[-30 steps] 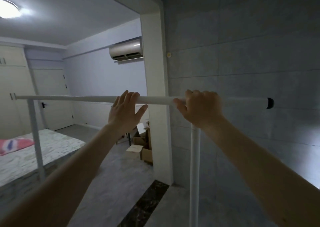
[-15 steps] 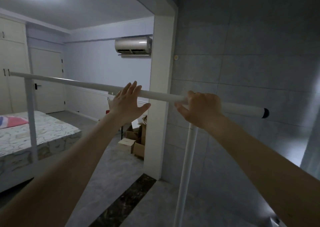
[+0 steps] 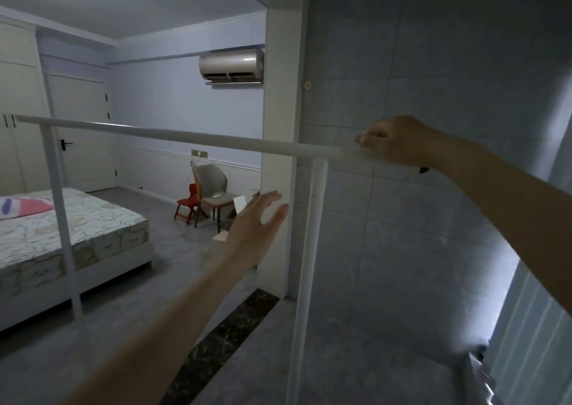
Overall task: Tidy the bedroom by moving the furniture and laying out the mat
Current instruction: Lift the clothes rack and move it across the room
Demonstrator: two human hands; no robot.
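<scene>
Two bare forearms reach forward from the bottom of the view, in a dim, grey-tiled passage at the doorway of a bedroom. The left hand (image 3: 258, 219) hangs in the air below the rail with its fingers straight and spread, holding nothing and touching nothing. The right hand (image 3: 399, 144) is higher and to the right, its fingers curled over the near end of a white metal clothes rack (image 3: 192, 135); the hand is blurred, so the grip itself is hard to make out. The rack's round top rail runs from that hand leftward across the doorway, tilted slightly, with one white upright post dropping to the floor just left of the right hand and a second post standing in front of the bed. A dark marble threshold strip (image 3: 229, 342) crosses the grey floor between the two posts. Further in, on the left, stands a low bed with a pale patterned mattress (image 3: 86, 228) and a pink and blue pillow (image 3: 21, 206) on it. Beyond the left hand sit a grey chair (image 3: 213, 184) and, just beside it, a small red chair (image 3: 188, 200). On the far wall hangs a white air conditioner (image 3: 230, 65), with a white door (image 3: 83, 138) to its left.
</scene>
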